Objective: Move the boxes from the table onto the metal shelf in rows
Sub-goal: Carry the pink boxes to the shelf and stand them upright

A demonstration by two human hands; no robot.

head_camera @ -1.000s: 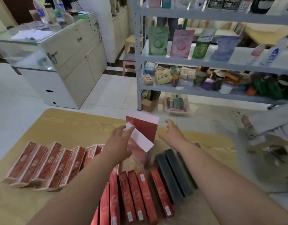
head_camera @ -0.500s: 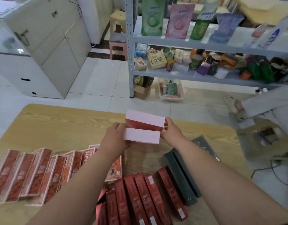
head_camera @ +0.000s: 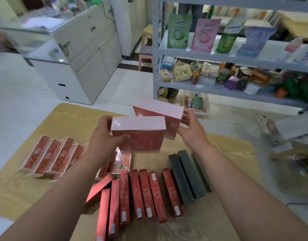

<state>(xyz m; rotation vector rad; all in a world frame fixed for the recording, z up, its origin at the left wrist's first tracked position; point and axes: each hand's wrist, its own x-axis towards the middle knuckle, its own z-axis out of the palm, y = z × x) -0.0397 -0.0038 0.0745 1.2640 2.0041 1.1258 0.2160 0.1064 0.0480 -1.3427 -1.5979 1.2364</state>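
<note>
**Obs. 1:** Two pink-topped boxes were up off the surface (head_camera: 228, 153), above the red boxes (head_camera: 142, 193) lying in rows. Left hand (head_camera: 104, 136) gripped the near box (head_camera: 137, 134), thumb on its red face. Right hand (head_camera: 193, 126) held the far box (head_camera: 158, 112) by its end, fingers loosely curled.

**Obs. 2:** Shelf?

**Obs. 1:** Metal shelf (head_camera: 219, 56) stood beyond, across open floor, tiers crowded.

**Obs. 2:** Risk?

**Obs. 1:** Likely the far box. An end-only hold could let it tip or slip. Setting down among clutter might topple the packets (head_camera: 179, 32).
</note>
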